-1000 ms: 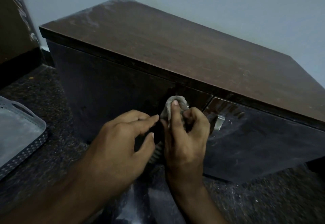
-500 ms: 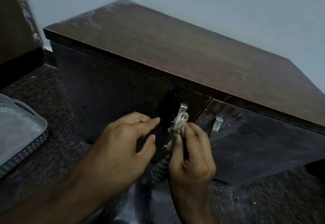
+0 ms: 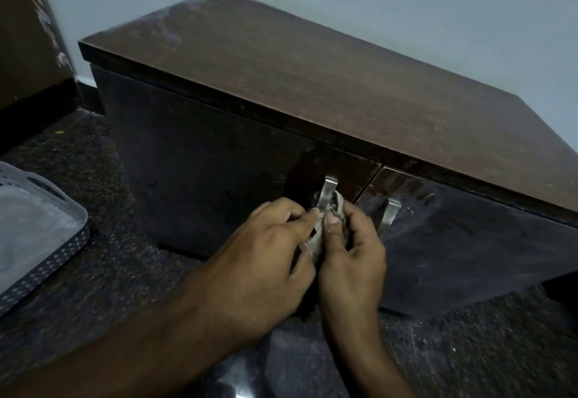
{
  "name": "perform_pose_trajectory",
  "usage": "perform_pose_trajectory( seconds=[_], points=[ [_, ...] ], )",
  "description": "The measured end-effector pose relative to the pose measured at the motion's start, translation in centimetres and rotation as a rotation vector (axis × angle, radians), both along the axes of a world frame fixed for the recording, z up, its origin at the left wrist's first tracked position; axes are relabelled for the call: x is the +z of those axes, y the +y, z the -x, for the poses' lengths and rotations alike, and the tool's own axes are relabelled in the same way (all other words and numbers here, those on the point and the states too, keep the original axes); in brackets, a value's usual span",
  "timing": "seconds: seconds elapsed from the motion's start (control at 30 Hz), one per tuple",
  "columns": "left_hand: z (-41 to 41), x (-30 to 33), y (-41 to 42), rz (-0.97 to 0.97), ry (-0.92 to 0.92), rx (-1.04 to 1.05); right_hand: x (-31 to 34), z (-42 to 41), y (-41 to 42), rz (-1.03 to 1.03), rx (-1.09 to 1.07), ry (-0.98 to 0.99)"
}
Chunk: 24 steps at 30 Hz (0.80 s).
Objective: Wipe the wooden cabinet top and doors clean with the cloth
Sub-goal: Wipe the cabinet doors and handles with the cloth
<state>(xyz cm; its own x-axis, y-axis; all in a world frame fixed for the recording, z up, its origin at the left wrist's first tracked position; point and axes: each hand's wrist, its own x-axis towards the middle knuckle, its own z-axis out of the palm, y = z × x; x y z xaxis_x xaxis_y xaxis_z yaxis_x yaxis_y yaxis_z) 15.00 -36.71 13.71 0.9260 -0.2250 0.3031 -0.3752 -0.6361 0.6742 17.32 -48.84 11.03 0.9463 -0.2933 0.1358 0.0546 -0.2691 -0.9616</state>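
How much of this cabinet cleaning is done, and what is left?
Hard to call anything finished. In hand: both hands, left and right, work the cloth around the left door's handle. Left: the cabinet top has pale dusty smears at its far corner, and the right door looks streaked.

Two bare hands, two bare forearms in head view. Left hand [image 3: 266,260]: no ring, no watch, no glove; knuckles and tendons show on back; forearm enters from 8 o'clock, thick, no sleeve visible. Right hand [image 3: 350,260]: also unadorned; thumbnail short, pale, facing camera; forearm enters from 6 o'clock, narrower in frame, no sleeve or wristband visible. No clothing visible on either arm.
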Motion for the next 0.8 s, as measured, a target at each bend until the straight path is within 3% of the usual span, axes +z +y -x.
perform_pose_trajectory(
  seconds=[0.13,0.27,0.5,0.67,0.8],
  points=[
    [-0.1,0.0,0.0,-0.014,-0.011,-0.007,-0.3,0.3,-0.2,0.080,0.021,0.012],
    [0.0,0.0,-0.1,-0.054,-0.011,-0.032,1.1,-0.3,-0.8,-0.019,0.096,0.054],
    [0.3,0.0,-0.5,-0.076,0.018,-0.045,2.3,0.1,-1.3,0.013,0.241,0.158],
    [0.2,-0.3,-0.8,-0.082,0.011,-0.030,2.9,-0.6,-1.7,0.292,0.087,-0.075],
    [0.2,-0.3,-0.8,-0.089,0.023,-0.032,1.9,-0.3,-1.3,0.260,-0.080,-0.261]
  ],
)
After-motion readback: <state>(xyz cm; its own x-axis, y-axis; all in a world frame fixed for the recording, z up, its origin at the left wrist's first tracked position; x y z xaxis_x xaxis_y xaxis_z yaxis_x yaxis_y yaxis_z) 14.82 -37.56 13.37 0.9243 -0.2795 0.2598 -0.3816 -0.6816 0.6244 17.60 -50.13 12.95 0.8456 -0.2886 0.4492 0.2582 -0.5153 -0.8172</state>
